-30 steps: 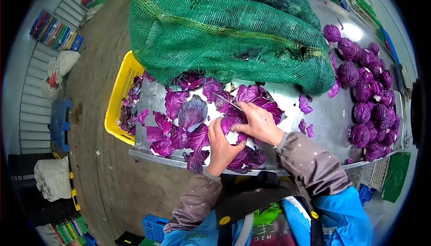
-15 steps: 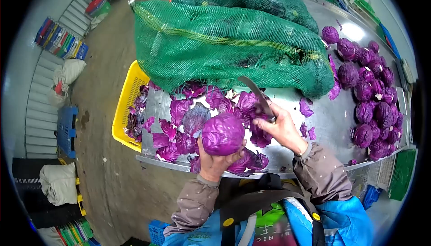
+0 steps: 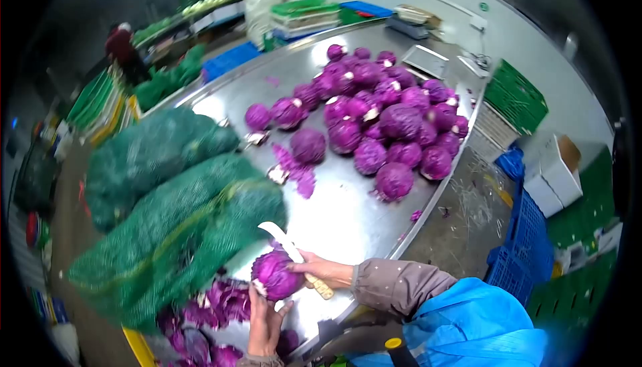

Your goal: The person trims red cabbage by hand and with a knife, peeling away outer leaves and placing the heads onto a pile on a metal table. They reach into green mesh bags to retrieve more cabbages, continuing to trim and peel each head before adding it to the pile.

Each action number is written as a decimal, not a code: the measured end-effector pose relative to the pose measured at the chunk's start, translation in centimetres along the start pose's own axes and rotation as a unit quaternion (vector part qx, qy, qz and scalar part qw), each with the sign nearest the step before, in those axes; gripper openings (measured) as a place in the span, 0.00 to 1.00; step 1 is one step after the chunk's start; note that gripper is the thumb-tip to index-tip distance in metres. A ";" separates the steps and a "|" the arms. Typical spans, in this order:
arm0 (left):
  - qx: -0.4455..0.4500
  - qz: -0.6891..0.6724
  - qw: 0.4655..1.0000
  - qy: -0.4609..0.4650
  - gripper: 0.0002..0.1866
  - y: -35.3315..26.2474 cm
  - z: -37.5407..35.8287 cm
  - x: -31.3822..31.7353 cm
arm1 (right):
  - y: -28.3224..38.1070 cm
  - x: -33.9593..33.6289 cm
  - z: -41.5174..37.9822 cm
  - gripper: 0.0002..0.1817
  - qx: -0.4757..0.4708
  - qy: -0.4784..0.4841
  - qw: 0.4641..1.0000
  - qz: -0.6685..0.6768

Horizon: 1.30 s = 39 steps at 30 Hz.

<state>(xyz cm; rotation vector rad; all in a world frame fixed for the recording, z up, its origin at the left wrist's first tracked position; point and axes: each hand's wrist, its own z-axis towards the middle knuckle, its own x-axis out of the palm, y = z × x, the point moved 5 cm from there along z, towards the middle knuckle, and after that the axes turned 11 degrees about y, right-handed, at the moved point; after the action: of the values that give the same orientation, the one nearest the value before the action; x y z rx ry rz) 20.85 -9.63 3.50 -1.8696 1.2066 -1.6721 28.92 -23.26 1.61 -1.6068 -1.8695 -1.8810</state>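
Observation:
A purple cabbage [image 3: 274, 276] is held low over the metal table [image 3: 334, 206]. My left hand [image 3: 265, 321] supports it from below, with the fingers around its underside. My right hand [image 3: 322, 270] is closed on a knife [image 3: 283, 241] with a curved blade and a pale handle; its thumb touches the cabbage's right side. The blade points up and left, beside the top of the cabbage. Loose purple leaves [image 3: 217, 305] lie to the left of my left hand.
Green mesh sacks [image 3: 180, 233] lie on the left. Many cabbages [image 3: 401, 123] are heaped toward the back right. Blue crates [image 3: 518, 253] stand beyond the right table edge. A person [image 3: 124, 52] stands far off at the upper left. A yellow crate [image 3: 138, 348] shows at the lower left.
The view has swung right, bringing the cabbage heap to the middle. The cabbage has turned in my left hand, and my right hand with the knife has come against it.

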 end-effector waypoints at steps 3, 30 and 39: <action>0.000 -0.005 0.995 0.095 0.51 -0.7 3.3 4.5 | 2.1 -7.7 -2.2 0.28 -0.075 -0.012 0.987 0.138; 0.008 0.639 0.723 -0.264 0.14 -9.5 11.7 -10.7 | 34.1 -22.6 -2.9 0.12 -0.282 -0.291 0.778 -0.481; -0.060 0.405 0.912 0.041 0.21 -9.1 13.1 -0.3 | 8.4 -13.7 12.5 0.19 0.054 -0.143 0.978 -0.140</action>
<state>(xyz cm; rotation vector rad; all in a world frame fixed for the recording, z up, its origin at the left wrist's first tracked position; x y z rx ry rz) 36.34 -7.73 6.97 -1.0817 1.8152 -1.2161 48.24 -24.33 -4.67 -1.7326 -2.3842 -1.6715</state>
